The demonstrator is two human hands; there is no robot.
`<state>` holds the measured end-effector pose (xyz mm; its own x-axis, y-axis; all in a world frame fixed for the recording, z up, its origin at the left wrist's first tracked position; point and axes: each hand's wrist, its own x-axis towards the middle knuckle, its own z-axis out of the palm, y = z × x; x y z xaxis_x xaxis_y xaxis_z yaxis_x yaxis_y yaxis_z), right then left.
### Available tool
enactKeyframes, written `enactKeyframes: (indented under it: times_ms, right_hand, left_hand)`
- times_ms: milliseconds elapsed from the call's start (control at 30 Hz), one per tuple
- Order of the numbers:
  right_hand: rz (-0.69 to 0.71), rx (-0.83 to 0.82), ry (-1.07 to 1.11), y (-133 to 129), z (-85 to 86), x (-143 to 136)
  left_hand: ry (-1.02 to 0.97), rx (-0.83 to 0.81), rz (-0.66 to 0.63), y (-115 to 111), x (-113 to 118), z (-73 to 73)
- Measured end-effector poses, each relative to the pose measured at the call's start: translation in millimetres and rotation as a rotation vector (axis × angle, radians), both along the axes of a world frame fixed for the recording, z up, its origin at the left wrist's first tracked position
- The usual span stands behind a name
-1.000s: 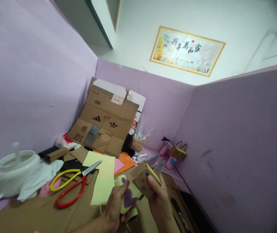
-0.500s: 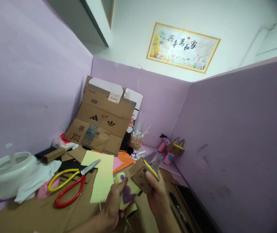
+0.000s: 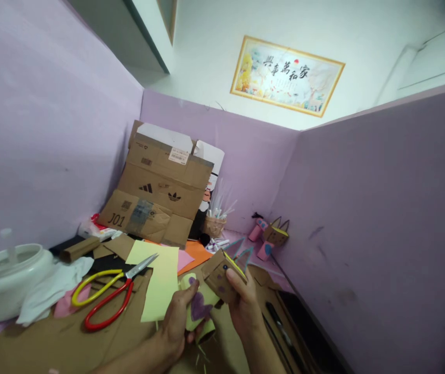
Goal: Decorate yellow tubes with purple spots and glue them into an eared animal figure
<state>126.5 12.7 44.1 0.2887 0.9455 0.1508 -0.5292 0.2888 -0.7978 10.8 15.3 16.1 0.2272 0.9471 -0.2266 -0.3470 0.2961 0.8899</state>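
Two hands: both mine, low in the frame just left of centre, each closed on its own piece.
Left hand (image 3: 176, 321): wrapped around a yellow-green paper roll (image 3: 196, 311) with a purple heart on it, thumb across the front.
Right hand (image 3: 241, 306): fingers clamped on a small cardboard box (image 3: 219, 271) with dark dots and a yellow edge, tilted, touching the roll's upper right.
Lower left: red and yellow scissors (image 3: 105, 293) lying on brown cardboard beside a yellow sheet (image 3: 160, 283).
Far left: white pot (image 3: 6, 280).
Centre back: flattened cartons (image 3: 160, 200) leaning against the purple wall.
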Motion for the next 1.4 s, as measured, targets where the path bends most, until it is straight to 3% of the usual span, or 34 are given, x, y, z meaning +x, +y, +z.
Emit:
enactKeyframes:
  times_ms: [333,1000,1400]
  right_hand:
    - [-0.015,0.075,0.025,-1.8,-4.2,-6.2]
    - [0.041,0.046,0.152,7.6,-11.0,0.3]
    - [0.056,0.123,0.064,0.9,-9.2,-5.0]
  left_hand:
    - [0.006,0.011,0.011,-2.4,-0.4,-5.0]
    - [0.027,0.107,-0.024,-0.7,-0.6,-12.0]
    - [0.03,0.147,-0.038,-2.2,-2.0,-14.0]
